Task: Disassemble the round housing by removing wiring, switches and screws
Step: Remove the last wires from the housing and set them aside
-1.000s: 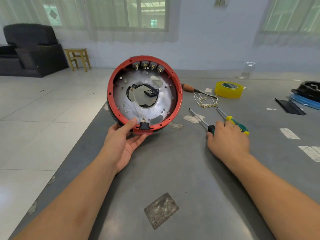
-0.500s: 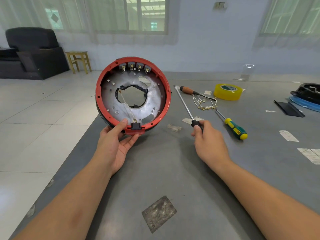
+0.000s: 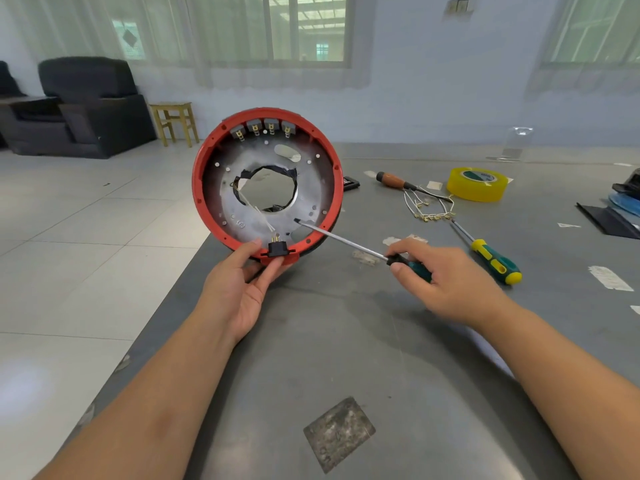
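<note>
1. The round housing [image 3: 268, 183] is held on edge above the near left corner of the grey tabletop [image 3: 346, 341], its open face turned toward the camera and its red rim upright.
2. The left hand [image 3: 239, 292] grips the housing's bottom edge, thumb on the red rim beside a black connector [image 3: 277, 249] with two brass pins, fingers curled underneath.
3. Four switches [image 3: 265, 128] sit in a row inside the top of the rim; thin white wires [image 3: 258, 211] run from the central hole down to the connector.
4. The right hand [image 3: 446, 278] pinches the handle of a screwdriver [image 3: 346, 241]; its long shaft slants up and left, the tip on the metal plate inside the lower right of the housing.
5. On the tabletop to the right lie a green-and-yellow screwdriver [image 3: 485, 252], a wooden-handled tool [image 3: 398, 183], a loose wiring bundle [image 3: 429, 206] and a yellow tape roll [image 3: 476, 184].
6. A small stamped mark on the plate is too small to read.
</note>
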A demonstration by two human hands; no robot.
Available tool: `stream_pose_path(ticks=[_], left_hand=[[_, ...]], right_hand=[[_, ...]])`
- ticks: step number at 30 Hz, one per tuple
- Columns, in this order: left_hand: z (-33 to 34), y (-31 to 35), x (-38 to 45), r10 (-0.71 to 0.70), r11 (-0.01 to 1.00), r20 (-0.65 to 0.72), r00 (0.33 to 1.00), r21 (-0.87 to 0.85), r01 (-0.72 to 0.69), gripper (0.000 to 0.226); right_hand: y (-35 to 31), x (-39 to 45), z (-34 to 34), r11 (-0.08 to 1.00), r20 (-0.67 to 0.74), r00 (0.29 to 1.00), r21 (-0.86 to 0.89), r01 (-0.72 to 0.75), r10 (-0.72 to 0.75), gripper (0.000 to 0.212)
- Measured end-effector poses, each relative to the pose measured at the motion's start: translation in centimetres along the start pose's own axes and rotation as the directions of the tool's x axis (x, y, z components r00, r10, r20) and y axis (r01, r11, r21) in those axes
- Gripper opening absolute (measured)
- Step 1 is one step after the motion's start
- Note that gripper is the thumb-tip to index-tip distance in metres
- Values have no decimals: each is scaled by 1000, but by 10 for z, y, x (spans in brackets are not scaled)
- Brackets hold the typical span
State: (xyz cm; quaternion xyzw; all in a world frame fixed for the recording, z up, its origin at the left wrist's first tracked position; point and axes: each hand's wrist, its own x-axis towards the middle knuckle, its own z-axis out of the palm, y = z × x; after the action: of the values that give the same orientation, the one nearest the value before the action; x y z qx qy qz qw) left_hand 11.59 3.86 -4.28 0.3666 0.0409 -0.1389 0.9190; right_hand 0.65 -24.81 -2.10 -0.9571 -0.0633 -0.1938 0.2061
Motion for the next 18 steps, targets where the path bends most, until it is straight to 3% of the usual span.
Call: stream_pose_path(ticks=[6,12,18], left_hand=[[-2,4,1,17,1000,-11,1000,20,-16,30],[-5,3,7,15,998,-10,1000,56,-14,36],[-9,3,12,33,992,-8,999,124,-32,14]], right_hand=[[-7,8,-13,990,70,992,-86,113,-107,25],[-11,12,-14,985,155,983,-125,116,-96,33],[-12,13,-13,987,191,978,-122,102,-78,42]])
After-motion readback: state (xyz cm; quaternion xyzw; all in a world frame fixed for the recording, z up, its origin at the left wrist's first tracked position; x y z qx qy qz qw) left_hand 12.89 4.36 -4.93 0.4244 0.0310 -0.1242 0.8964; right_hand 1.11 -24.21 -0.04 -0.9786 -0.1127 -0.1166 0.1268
